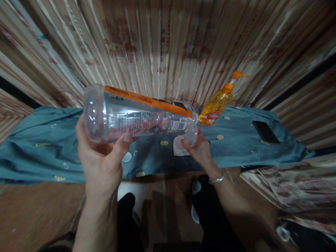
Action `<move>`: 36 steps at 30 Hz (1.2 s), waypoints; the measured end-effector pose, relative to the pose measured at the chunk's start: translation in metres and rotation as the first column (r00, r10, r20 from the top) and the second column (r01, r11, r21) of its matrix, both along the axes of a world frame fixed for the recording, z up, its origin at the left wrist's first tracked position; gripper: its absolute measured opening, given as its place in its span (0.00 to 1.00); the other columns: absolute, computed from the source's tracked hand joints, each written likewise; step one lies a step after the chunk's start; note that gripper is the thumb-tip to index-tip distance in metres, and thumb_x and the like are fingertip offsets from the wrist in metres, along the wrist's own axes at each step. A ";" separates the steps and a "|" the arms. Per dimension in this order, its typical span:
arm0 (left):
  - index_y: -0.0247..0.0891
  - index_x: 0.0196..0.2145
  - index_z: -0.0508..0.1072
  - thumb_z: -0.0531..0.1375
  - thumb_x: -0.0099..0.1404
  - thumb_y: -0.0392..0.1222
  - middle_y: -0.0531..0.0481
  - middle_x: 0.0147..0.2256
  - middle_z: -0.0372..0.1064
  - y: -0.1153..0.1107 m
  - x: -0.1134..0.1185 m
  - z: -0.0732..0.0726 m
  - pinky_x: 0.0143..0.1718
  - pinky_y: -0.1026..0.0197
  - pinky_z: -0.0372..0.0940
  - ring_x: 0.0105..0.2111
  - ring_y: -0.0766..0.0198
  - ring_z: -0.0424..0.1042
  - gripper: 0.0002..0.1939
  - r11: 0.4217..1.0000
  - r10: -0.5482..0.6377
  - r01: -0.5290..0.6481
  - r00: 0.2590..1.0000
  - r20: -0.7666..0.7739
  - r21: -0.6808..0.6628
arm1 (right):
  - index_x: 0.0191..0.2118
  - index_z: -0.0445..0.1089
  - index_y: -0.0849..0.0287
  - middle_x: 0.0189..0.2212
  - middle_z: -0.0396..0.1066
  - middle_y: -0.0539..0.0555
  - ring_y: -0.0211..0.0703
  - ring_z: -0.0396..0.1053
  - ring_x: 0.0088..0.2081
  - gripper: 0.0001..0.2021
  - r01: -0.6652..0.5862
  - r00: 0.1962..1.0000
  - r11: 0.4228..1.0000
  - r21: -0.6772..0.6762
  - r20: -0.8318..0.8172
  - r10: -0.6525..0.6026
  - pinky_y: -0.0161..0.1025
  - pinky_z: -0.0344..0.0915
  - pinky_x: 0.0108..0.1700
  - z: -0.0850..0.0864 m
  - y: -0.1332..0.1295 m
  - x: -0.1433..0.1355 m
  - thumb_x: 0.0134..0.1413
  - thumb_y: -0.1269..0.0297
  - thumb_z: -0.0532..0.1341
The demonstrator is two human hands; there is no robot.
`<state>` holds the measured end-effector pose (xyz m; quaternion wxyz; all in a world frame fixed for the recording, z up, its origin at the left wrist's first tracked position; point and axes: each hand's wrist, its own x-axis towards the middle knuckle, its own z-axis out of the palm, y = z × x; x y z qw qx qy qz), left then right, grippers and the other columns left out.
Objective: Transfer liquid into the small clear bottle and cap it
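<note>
My left hand [102, 157] is closed round the lower end of a large clear plastic bottle [141, 117] with an orange and silver label. The bottle lies almost level in the air, its neck pointing right and dipping slightly. My right hand [200, 148] grips a small clear container [192, 135], perhaps a cup, right under the bottle's mouth; whether the two touch I cannot tell. Behind that hand a white square, like tissue or paper [180, 148], shows on the cloth. A round white cap [127, 156] lies near my left thumb.
Beyond my right hand stands a pump bottle [216, 105] of orange liquid. A dark phone [266, 132] lies further right. All rest on a teal patterned cloth [236, 154] over a narrow table. A pleated curtain [162, 45] hangs close behind.
</note>
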<state>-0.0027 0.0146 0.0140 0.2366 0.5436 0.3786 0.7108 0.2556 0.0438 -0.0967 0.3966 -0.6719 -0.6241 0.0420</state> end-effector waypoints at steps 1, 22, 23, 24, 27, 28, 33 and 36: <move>0.50 0.49 0.72 0.74 0.49 0.47 0.51 0.49 0.69 0.000 0.000 0.000 0.55 0.26 0.65 0.47 0.54 0.74 0.30 1.000 0.000 0.000 1.000 0.001 0.001 | 0.61 0.61 0.64 0.46 0.78 0.65 0.57 0.77 0.46 0.36 0.000 1.000 1.000 0.000 0.003 0.000 0.49 0.74 0.47 0.000 0.000 0.000 0.48 0.51 0.64; 0.47 0.46 0.73 0.76 0.43 0.47 0.49 0.48 0.69 -0.001 0.003 0.004 0.54 0.25 0.64 0.44 0.53 0.74 0.31 0.999 0.026 -0.023 0.996 0.088 -0.042 | 0.61 0.60 0.64 0.46 0.77 0.65 0.58 0.77 0.46 0.36 0.003 1.000 1.000 0.023 0.019 -0.003 0.49 0.74 0.46 -0.003 0.001 0.001 0.49 0.50 0.64; 0.48 0.46 0.73 0.76 0.43 0.47 0.50 0.48 0.70 -0.001 0.004 0.004 0.53 0.25 0.66 0.43 0.54 0.74 0.32 0.999 0.025 -0.021 0.996 0.086 -0.043 | 0.61 0.61 0.64 0.46 0.77 0.65 0.58 0.77 0.46 0.36 -0.001 1.000 1.000 0.024 0.015 0.000 0.49 0.74 0.46 -0.003 0.001 0.001 0.49 0.50 0.64; 0.49 0.46 0.73 0.76 0.43 0.48 0.50 0.48 0.70 -0.001 0.004 0.004 0.52 0.26 0.67 0.42 0.54 0.74 0.32 0.999 0.023 -0.020 0.996 0.082 -0.043 | 0.60 0.61 0.64 0.46 0.77 0.65 0.58 0.77 0.46 0.36 -0.005 1.000 1.000 0.026 0.010 0.004 0.50 0.74 0.46 -0.003 0.001 0.001 0.49 0.50 0.64; 0.48 0.46 0.74 0.75 0.44 0.46 0.49 0.47 0.69 -0.001 0.005 0.005 0.53 0.25 0.65 0.44 0.52 0.74 0.30 1.000 0.012 -0.010 0.997 0.080 -0.027 | 0.61 0.61 0.66 0.46 0.77 0.66 0.58 0.77 0.46 0.37 -0.010 1.000 0.999 0.030 -0.002 0.010 0.50 0.74 0.47 -0.003 0.001 0.001 0.48 0.50 0.64; 0.48 0.46 0.74 0.75 0.45 0.45 0.49 0.47 0.69 -0.001 0.005 0.005 0.53 0.24 0.65 0.44 0.52 0.74 0.29 1.000 0.008 -0.006 0.997 0.083 -0.024 | 0.61 0.61 0.66 0.46 0.77 0.66 0.58 0.77 0.46 0.37 -0.009 1.000 0.999 0.032 -0.003 0.009 0.51 0.74 0.47 -0.003 0.001 0.002 0.48 0.49 0.64; 0.49 0.47 0.73 0.74 0.47 0.46 0.50 0.48 0.69 -0.001 0.004 0.003 0.51 0.28 0.69 0.44 0.53 0.74 0.29 1.000 0.013 -0.012 0.999 0.035 -0.012 | 0.61 0.60 0.65 0.45 0.78 0.66 0.58 0.77 0.45 0.38 -0.005 1.000 0.999 0.031 0.013 0.005 0.50 0.74 0.45 -0.004 0.002 0.002 0.49 0.48 0.63; 0.48 0.46 0.73 0.74 0.47 0.47 0.49 0.48 0.69 -0.001 0.003 0.003 0.48 0.31 0.72 0.44 0.54 0.74 0.28 1.000 0.018 -0.017 0.999 0.035 -0.018 | 0.61 0.60 0.65 0.45 0.78 0.65 0.57 0.77 0.45 0.37 0.003 1.000 1.000 0.029 0.022 -0.004 0.49 0.74 0.45 -0.004 0.001 0.002 0.49 0.49 0.63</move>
